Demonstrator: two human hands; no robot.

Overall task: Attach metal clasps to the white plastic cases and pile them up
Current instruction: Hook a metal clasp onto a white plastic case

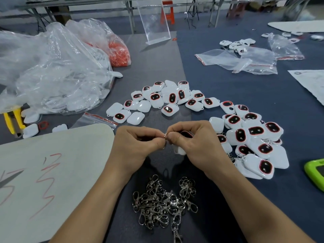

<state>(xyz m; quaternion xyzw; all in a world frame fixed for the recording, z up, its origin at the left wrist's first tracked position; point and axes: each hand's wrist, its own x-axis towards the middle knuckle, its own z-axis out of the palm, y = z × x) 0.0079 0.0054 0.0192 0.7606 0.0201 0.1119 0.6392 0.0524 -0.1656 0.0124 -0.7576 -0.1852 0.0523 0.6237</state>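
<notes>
My left hand (138, 142) pinches a small metal clasp (164, 141) by its ring, fingertip to fingertip with my right hand (192, 142). My right hand grips a white plastic case (182, 149), mostly hidden under its fingers, with the case's dark window peeking out at the top. Both hands hover above the dark table. A heap of loose metal clasps (163, 202) lies just below my wrists. Several white cases (168, 99) are scattered ahead, and a pile of cases with clasps (254, 142) sits to the right.
A pale board with red marks (49, 172) lies at the left. Large plastic bags (52, 71) of white parts and a bag of orange pieces (119, 53) stand at the back left. A yellow cutter (13, 120), a green device (315, 172), zip bags (245, 60) and a clear stand (154, 21) surround the area.
</notes>
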